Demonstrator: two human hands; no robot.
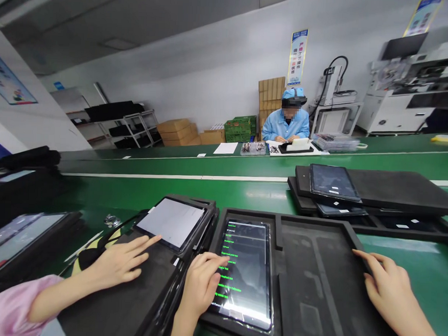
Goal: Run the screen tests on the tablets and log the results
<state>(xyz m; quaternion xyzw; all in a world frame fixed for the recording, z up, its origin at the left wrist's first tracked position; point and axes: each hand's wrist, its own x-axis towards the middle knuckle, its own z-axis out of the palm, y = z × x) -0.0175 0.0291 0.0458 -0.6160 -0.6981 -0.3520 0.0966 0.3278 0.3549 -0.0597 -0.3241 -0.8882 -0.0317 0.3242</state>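
Observation:
My left hand [201,285] reaches over the left edge of a black foam tray [286,288]. Its index fingertip is at the lit screen of a tablet [247,281] lying in the tray's left compartment, which shows green and white text lines on black. The other fingers are bent and nothing is held. At the tray's right rim is my right hand [389,286], index finger stretched out to the foam edge and thumb apart, holding nothing. The tray's right compartment shows bare molded foam.
Another person's hand in a pink sleeve [24,303] touches a white-screened tablet [174,220] at left. Stacked foam trays [399,189] with tablets stand at back right. Across the green table [245,193] sits a person in blue [270,125].

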